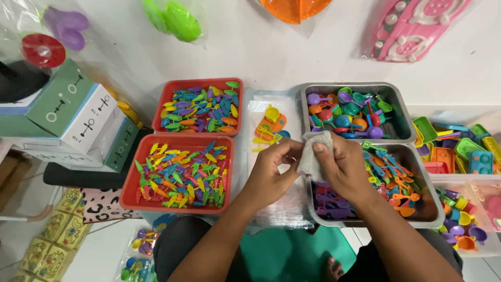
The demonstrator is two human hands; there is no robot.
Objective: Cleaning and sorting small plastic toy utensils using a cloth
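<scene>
Two red plastic trays (180, 201) of small multicoloured toy pieces lie at 9 o'clock of the hands. Left hand (271, 169), fingers closed, pinches the grey cloth (313, 156) at centre. Right hand (342, 167) grips the same cloth, thumb on top. Two steel trays (402, 112) of coloured plastic spoons and tools sit at 3 o'clock.

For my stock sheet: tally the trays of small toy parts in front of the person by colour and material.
Red plastic trays: 2, the far one and the near one.
Metal trays: 2, the far one and the near one.
Total: 4.
Both hands, left and right, hold a grey cloth.
</scene>
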